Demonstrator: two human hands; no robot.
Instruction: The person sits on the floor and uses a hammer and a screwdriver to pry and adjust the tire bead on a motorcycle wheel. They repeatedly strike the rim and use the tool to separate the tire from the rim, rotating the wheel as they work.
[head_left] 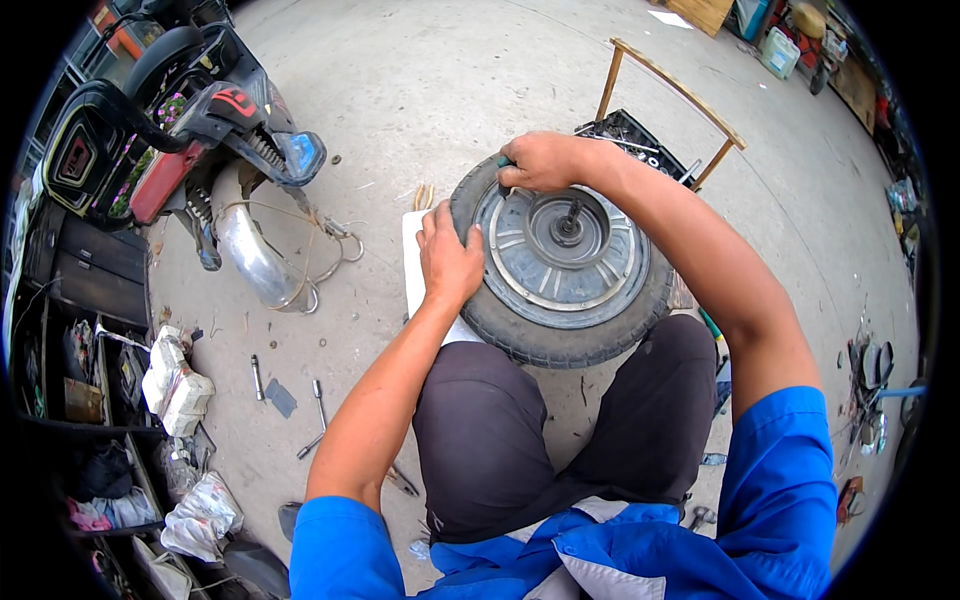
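Two hands hold a black wheel lying flat on the concrete floor. Left hand fingers press its tyre; right hand fingers pinch a tool. A scooter stands nearby.

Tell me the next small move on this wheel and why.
Probably lever the tool further under the tyre edge. The right hand presses a green-handled tool at the far rim of the black rubber tyre on its grey metal hub, while the left hand braces the near-left sidewall.
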